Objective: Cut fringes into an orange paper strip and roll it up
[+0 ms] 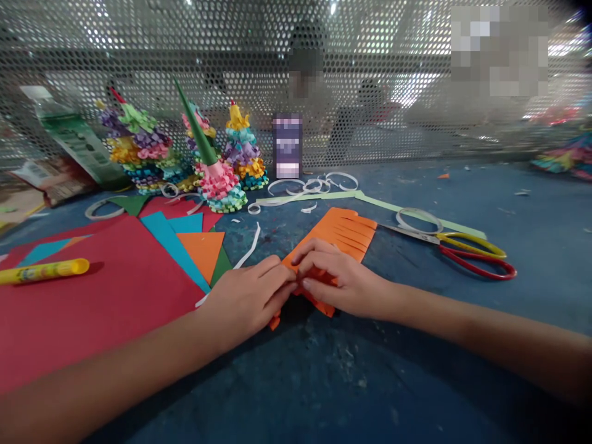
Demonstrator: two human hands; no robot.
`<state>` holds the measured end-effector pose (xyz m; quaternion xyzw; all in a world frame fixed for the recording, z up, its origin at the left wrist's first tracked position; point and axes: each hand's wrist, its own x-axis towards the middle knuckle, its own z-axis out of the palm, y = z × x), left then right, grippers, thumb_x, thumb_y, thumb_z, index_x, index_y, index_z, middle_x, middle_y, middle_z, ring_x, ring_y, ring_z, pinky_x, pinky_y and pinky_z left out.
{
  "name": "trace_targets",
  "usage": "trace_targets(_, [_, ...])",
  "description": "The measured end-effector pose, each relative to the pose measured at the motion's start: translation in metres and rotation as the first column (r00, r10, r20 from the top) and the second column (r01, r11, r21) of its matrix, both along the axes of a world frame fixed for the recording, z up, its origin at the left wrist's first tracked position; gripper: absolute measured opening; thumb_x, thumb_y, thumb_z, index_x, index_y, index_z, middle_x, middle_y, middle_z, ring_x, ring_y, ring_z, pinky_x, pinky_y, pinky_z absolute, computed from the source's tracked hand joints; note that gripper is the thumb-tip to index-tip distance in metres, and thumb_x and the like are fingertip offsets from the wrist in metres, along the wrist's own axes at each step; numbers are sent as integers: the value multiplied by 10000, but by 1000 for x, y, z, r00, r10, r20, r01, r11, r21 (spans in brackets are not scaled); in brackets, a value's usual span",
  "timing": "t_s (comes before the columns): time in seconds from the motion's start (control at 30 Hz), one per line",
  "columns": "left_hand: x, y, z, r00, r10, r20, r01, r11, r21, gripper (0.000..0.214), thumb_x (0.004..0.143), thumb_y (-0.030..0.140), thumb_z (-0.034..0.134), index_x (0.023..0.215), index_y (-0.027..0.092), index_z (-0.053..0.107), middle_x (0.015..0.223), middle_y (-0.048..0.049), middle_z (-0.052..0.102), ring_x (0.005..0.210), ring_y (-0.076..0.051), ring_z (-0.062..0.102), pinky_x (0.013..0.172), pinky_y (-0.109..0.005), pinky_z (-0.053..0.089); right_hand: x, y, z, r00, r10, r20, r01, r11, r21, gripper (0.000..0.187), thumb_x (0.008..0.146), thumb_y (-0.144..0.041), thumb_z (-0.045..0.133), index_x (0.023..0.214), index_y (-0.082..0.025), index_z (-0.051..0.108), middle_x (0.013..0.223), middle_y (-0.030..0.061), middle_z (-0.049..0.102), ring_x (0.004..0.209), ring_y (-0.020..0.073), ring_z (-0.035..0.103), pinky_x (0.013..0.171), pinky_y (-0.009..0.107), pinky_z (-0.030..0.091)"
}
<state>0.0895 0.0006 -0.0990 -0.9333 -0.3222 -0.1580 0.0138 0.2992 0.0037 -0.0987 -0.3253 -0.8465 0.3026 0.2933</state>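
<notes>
Both my hands meet at the near end of an orange paper sheet [345,231] cut into several parallel strips, lying on the blue table [462,320]. My left hand [250,299] has its fingers curled and pinches the paper's near edge. My right hand [335,277] lies over the same end, fingers bent and pressed onto the orange strips. The paper's far end fans out flat beyond my fingers. What my fingertips do underneath is hidden.
Red-and-yellow scissors [467,250] lie right of the paper. A large red sheet [92,302] with teal, orange and green triangles and a yellow glue stick [44,270] lies left. Colourful curled-paper trees [217,176] stand at the back before a perforated metal screen [185,61]. White paper strips [314,185] lie scattered.
</notes>
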Motion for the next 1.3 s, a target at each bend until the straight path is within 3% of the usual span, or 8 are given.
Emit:
trace_targets(0.07, [0, 1, 0, 1000, -13, 17, 13, 1000, -2, 203, 983, 333, 338, 976, 219, 506, 842, 11, 544, 627, -129, 570, 485, -233, 363, 0, 1, -1, 1000, 1, -14, -2, 1000, -30, 83, 831, -121, 541, 826, -202, 558, 1066, 72, 527, 1076, 190, 511, 947, 405, 395])
trace_targets(0.27, [0, -2, -1, 998, -64, -27, 68, 978, 199, 242, 987, 251, 284, 968, 188, 518, 802, -5, 550, 629, -146, 553, 537, -255, 410, 1, 5, -5, 995, 17, -93, -31, 988, -149, 138, 813, -77, 515, 784, -212, 524, 1062, 43, 555, 1022, 157, 530, 902, 341, 428])
trace_targets(0.37, [0, -4, 1, 995, -78, -59, 89, 968, 235, 265, 977, 233, 283, 966, 194, 545, 787, -11, 544, 612, -156, 543, 524, -266, 417, 0, 3, -4, 995, 5, -100, -21, 986, -163, 137, 813, -84, 521, 765, -211, 504, 1055, 43, 553, 1018, 165, 530, 879, 344, 440])
trace_targets(0.73, [0, -3, 0, 1000, -12, -2, 12, 996, 94, 299, 985, 283, 286, 947, 190, 568, 777, -12, 522, 625, -143, 543, 529, -247, 399, -3, -6, 1, 996, -81, -33, 83, 995, 60, 89, 796, -121, 592, 805, -199, 551, 1067, 65, 540, 1055, 205, 516, 964, 461, 363])
trace_targets(0.97, [0, -1, 1, 1000, 10, 26, -10, 1000, -20, 286, 994, 365, 288, 1035, 203, 520, 834, 2, 554, 670, -138, 578, 553, -240, 397, -1, 2, -4, 988, -60, -143, 37, 987, -159, 61, 819, -161, 551, 814, -213, 520, 1030, 52, 546, 968, 166, 551, 855, 345, 452])
trace_targets(1.17, [-1, 1, 2, 999, 13, 38, -8, 993, -117, 316, 992, 382, 283, 979, 229, 558, 811, 18, 527, 641, -118, 557, 519, -215, 364, 1, 6, -5, 995, -70, -71, 42, 941, -337, 62, 821, -239, 567, 801, -209, 517, 913, 26, 571, 789, 141, 557, 712, 299, 473])
trace_targets(1.23, [-2, 2, 3, 998, 17, 68, -5, 986, -168, 285, 985, 377, 320, 975, 236, 568, 820, 20, 522, 651, -110, 552, 517, -206, 359, 1, 6, -6, 996, -66, -63, 40, 937, -347, 78, 836, -273, 563, 821, -207, 526, 894, 24, 571, 764, 137, 553, 697, 295, 471])
trace_targets(1.3, [-2, 3, 4, 994, 30, 101, -6, 975, -224, 260, 978, 364, 352, 971, 234, 577, 833, 19, 526, 677, -107, 556, 538, -200, 372, 1, 4, -6, 994, -73, -84, 49, 964, -261, 52, 850, -254, 553, 869, -207, 540, 946, 33, 574, 836, 142, 562, 752, 300, 462])
